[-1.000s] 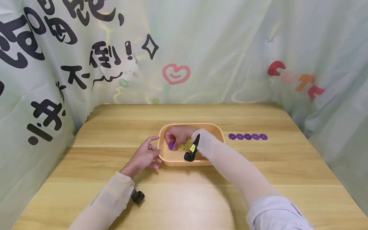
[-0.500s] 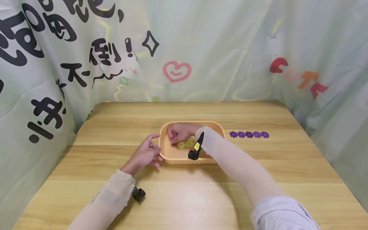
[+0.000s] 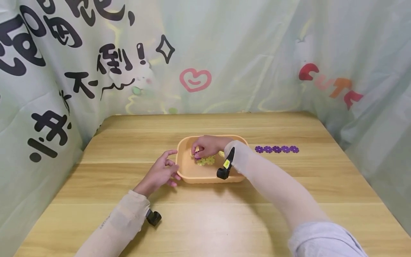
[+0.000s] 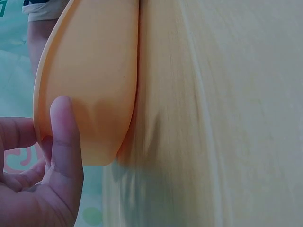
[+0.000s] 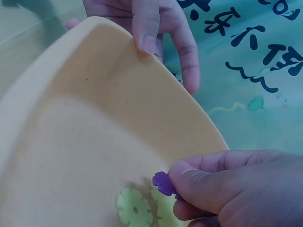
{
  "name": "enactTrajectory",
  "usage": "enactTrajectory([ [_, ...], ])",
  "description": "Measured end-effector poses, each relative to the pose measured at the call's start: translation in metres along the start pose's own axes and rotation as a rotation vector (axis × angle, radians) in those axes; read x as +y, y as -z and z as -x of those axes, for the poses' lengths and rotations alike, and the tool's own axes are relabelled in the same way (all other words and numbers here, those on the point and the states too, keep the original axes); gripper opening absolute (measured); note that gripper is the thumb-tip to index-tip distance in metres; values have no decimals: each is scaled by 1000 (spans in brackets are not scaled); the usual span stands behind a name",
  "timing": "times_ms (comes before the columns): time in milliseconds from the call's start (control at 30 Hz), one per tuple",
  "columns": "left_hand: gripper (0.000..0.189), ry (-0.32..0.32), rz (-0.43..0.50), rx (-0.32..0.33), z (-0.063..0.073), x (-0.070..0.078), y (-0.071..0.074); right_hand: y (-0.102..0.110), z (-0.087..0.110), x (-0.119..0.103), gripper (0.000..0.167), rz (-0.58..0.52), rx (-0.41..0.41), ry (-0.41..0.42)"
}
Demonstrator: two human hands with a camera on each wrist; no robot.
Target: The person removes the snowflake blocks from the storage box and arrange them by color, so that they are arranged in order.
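In the head view, my left hand [image 3: 160,173] holds the left end of a peach plastic tray [image 3: 199,179]. The left wrist view shows its thumb [image 4: 66,125] against the tray's outer wall, another finger at the rim. My right hand [image 3: 210,144] reaches inside the tray. Between thumb and fingers it pinches a purple snowflake disc [image 5: 163,183], a flat notched flower shape, partly covered by the thumb. Close under that hand, yellow-green snowflake discs [image 5: 134,208] lie on the tray floor, some hidden by the fingers.
To the right of the tray, several purple snowflake discs [image 3: 277,149] form a straight row on the wooden table [image 3: 199,221]. A pale printed curtain [image 3: 237,53] surrounds the table's back and sides.
My right hand has moved rightward inside the tray with the purple disc, uncovering more of the yellow discs. My left hand stays at the tray's left end.
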State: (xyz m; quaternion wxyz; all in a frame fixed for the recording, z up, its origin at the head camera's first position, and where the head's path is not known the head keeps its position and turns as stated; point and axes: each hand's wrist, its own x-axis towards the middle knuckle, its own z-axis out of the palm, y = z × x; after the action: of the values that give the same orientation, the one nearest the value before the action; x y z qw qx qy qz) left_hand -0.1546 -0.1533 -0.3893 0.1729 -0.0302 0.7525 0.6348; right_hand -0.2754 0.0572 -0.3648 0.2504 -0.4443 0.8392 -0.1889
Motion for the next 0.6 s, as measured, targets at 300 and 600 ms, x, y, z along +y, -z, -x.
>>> enactTrajectory([
  [300,59,-3,-4,-4,1,1,-1,5,24,7,12,18,46,8],
  [600,59,-1,1,0,2,0,-1,6,45,17,14,23,85,-7],
])
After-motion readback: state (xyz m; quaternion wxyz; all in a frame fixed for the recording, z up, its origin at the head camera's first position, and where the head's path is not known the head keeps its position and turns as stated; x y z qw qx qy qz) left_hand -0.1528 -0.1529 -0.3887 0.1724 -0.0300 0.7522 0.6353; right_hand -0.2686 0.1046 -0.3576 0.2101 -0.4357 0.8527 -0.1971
